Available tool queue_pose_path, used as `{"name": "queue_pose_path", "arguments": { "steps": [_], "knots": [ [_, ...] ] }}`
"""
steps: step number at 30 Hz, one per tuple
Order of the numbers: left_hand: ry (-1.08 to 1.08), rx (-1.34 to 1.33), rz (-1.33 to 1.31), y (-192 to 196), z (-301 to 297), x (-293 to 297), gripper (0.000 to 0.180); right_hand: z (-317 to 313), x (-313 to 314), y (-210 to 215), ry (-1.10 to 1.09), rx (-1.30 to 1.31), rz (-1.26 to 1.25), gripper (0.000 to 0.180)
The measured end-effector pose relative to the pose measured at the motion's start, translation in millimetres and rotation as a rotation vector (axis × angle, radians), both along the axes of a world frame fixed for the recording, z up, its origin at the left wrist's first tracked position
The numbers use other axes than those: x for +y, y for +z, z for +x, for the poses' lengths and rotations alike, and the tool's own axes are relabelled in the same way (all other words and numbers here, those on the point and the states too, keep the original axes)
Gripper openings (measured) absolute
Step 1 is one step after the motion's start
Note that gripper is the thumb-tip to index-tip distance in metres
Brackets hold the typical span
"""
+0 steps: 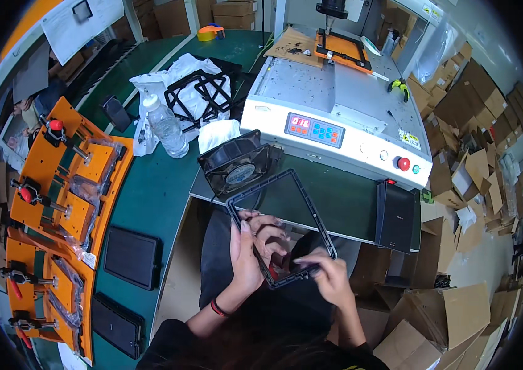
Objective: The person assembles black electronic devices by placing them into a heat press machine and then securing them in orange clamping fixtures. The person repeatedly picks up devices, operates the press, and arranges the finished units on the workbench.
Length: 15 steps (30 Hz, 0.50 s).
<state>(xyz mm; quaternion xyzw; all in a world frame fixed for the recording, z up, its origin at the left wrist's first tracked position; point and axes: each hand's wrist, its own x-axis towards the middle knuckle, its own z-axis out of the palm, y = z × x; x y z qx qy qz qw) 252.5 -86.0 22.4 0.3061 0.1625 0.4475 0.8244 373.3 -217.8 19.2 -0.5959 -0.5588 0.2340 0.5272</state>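
Observation:
Above my lap, tilted, is a thin rectangular black plastic frame (314, 214). My left hand (247, 259) grips it by its left side, the fingers showing through the opening. At its lower right corner my right hand (332, 279) has the fingers bent and pressed together against the edge; whatever they pinch is too small and blurred to make out. Just beyond the frame, a black cooling fan (237, 163) stands at the bench edge.
A white machine (354, 135) with a keypad and red button stands behind. Black frames (197, 95) lie on white plastic beside a clear bottle (166, 126). On the left are orange clamp fixtures (79, 209) and dark rectangular panels (131, 258). Cardboard boxes (443, 314) crowd the right.

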Motion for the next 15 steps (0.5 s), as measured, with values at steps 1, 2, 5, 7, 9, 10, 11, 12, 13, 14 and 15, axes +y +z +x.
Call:
{"name": "queue_pose_path", "arguments": {
  "steps": [1, 2, 5, 7, 9, 10, 11, 12, 13, 14, 15],
  "knots": [
    [0.020, -0.031, 0.037, 5.5, 2.1, 0.7, 0.026, -4.8, 6.0, 3.5, 0.092, -0.021, 0.001, 0.023],
    [0.040, -0.061, 0.074, 9.0, 3.6, 1.3, 0.026, -9.7, 11.0, 9.7, 0.149, -0.068, -0.017, 0.027],
    [-0.070, -0.215, 0.231, 10.6, 8.2, 12.7, 0.033, -17.1, 16.2, 0.1, 0.121, -0.175, 0.143, 0.037],
    [-0.099, 0.034, 0.372, 20.8, 16.0, 17.8, 0.038, -11.7, 18.5, -0.7, 0.059, -0.209, 0.234, 0.037],
    [-0.239, 0.001, 0.602, 14.8, 27.9, 36.9, 0.050, -6.6, 24.3, 0.1, -0.063, -0.226, 0.256, 0.033],
    [-0.231, 0.032, 0.691, 2.1, 36.3, 45.7, 0.049, -2.5, 29.8, -5.6, -0.136, -0.260, 0.263, 0.033],
    [-0.234, 0.059, 0.778, -5.7, 46.2, 51.7, 0.048, 2.9, 34.5, -12.3, -0.220, -0.296, 0.267, 0.033],
    [-0.308, 0.064, 0.756, -10.8, 54.7, 55.0, 0.042, 10.9, 42.7, -14.8, -0.284, -0.329, 0.256, 0.033],
    [-0.288, 0.136, 0.887, -17.6, 64.7, 62.2, 0.034, 20.3, 53.8, -17.6, -0.343, -0.358, 0.249, 0.032],
    [-0.282, 0.223, 0.952, -19.6, 74.3, 63.7, 0.031, 31.9, 62.7, -22.1, -0.390, -0.434, 0.290, 0.029],
    [-0.274, 0.310, 1.017, -20.9, 82.9, 64.2, 0.029, 42.8, 69.0, -24.1, -0.435, -0.511, 0.332, 0.027]
  ]
}}
